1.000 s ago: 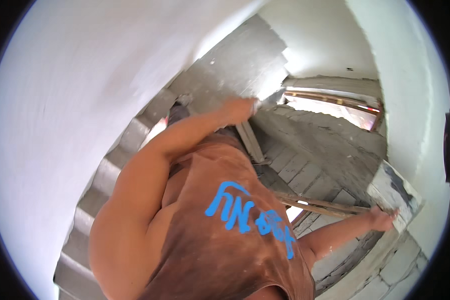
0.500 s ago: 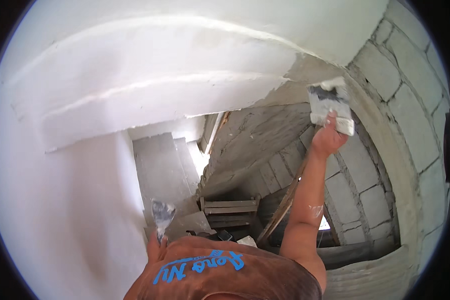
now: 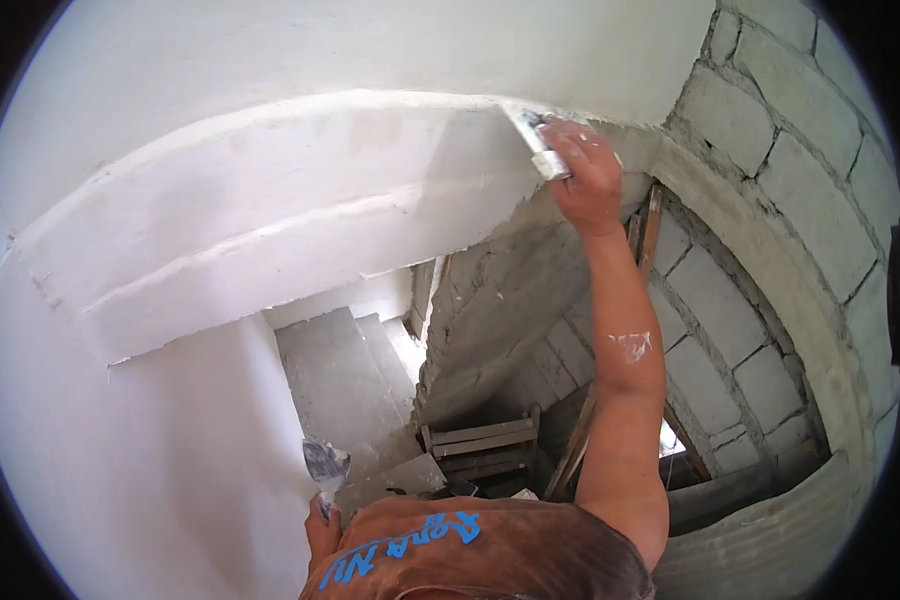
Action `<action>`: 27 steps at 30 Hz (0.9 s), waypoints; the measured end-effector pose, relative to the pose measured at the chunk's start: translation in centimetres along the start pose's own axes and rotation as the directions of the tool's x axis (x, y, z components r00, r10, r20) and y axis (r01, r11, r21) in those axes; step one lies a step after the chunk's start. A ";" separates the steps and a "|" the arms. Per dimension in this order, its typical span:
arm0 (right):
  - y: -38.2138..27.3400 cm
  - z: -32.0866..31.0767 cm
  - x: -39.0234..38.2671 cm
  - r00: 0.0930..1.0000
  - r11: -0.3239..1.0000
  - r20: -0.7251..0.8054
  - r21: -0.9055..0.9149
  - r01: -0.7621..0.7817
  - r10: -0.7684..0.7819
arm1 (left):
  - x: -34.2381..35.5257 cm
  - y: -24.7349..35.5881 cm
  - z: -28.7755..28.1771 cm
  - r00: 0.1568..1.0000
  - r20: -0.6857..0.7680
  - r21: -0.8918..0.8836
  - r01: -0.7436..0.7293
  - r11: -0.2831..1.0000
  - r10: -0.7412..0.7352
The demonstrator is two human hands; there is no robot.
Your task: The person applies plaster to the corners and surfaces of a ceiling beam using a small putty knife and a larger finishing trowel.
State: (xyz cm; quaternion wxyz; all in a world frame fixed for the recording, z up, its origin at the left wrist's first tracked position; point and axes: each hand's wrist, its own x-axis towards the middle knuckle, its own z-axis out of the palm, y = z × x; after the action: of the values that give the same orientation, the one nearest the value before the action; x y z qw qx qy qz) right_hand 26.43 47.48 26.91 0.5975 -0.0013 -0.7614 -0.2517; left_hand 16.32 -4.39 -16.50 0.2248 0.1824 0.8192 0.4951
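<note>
My right hand (image 3: 588, 178) reaches up and grips a wide putty spatula (image 3: 526, 138), its blade tilted and at the upper edge of a white plastered beam (image 3: 310, 165). Pale filler is smeared on the fingers and forearm. A bare grey-beige patch (image 3: 530, 215) shows on the beam's right end, below the spatula. Low at the left, my left hand (image 3: 323, 528) holds a smaller putty knife (image 3: 327, 466) upright by its handle, with a grey, smeared blade. Part of that hand is hidden behind my brown shirt.
Rough block wall (image 3: 770, 130) curves along the right side. Below the beam are grey stair-like slabs (image 3: 335, 370), a wooden ladder-like frame (image 3: 485, 440) and slanting timber (image 3: 652, 230). A smooth white wall (image 3: 200, 450) stands close on the left.
My right hand has moved left with the wide spatula, from the beam's right end to its upper edge, and the blade has turned. The left hand still holds the putty knife; the view has shifted.
</note>
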 end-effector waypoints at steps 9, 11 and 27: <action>-6.9 -0.7 -1.4 0.976 0.814 -0.036 0.559 -0.158 0.214 | 2.1 5.1 0.3 0.946 0.306 -0.275 0.198 0.941 -0.110; -11.9 -1.6 -3.8 0.923 0.422 -0.012 0.891 -0.165 0.384 | 3.3 9.7 0.1 0.932 0.359 -0.485 0.237 0.842 -0.055; -16.3 -4.2 -17.2 0.768 0.602 0.640 0.621 -0.501 -0.020 | 4.1 21.8 -3.7 0.833 0.451 -0.709 0.117 0.695 0.320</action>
State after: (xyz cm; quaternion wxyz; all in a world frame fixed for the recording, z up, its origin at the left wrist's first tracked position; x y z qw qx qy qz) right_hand 30.25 36.73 5.73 0.3034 0.0646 -0.9302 0.1961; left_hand 12.58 4.71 3.72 0.4704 0.2607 0.4524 0.7114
